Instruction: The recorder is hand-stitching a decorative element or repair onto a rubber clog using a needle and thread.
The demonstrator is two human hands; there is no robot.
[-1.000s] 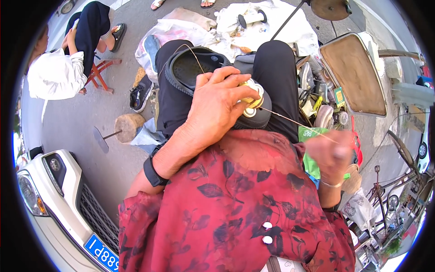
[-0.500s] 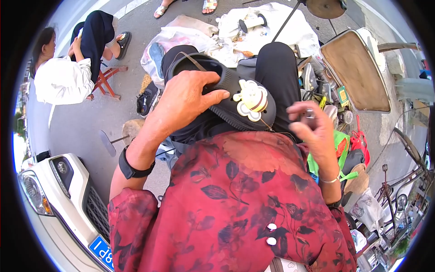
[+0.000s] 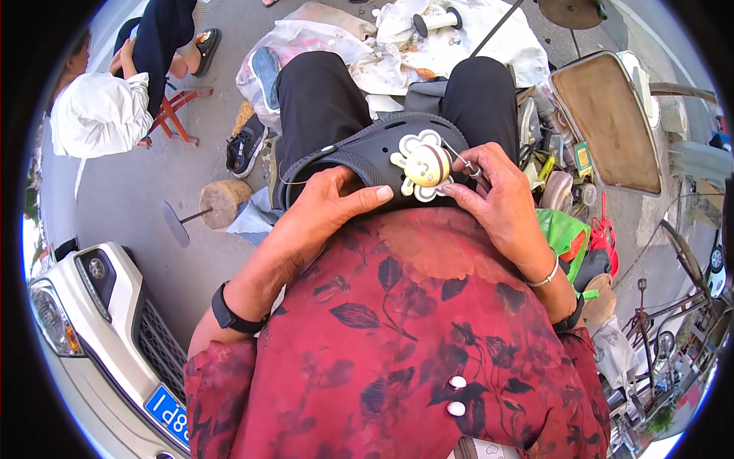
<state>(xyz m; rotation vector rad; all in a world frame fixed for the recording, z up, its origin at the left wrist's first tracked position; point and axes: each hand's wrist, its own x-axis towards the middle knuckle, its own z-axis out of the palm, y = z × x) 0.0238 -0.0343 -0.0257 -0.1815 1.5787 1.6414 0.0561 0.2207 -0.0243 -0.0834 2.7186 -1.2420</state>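
A black clog (image 3: 382, 157) lies sideways across my lap, its toe to the right. A yellow and white bee-shaped charm (image 3: 427, 166) sits on its upper. My left hand (image 3: 329, 195) grips the clog at its opening, fingers tucked inside and thumb on the near rim. Between the fingers of my right hand (image 3: 493, 191) is an awl (image 3: 475, 173), a metal tool with a thin needle pointing up and left beside the charm. Whether the needle tip enters the clog cannot be made out. A thin thread (image 3: 287, 181) hangs at the heel end.
White sheeting (image 3: 497, 46) with a spool (image 3: 437, 22) lies beyond my knees. Tools and shoes crowd the right, near a brown-lined tray (image 3: 608, 122). At left are a wooden block (image 3: 225, 205), a dark shoe (image 3: 246, 145), a seated person (image 3: 103, 115) and a parked car (image 3: 99, 306).
My right hand has come left to the clog, bringing the awl beside the charm. The clog has turned more level across my lap, and my left hand has moved lower with it.
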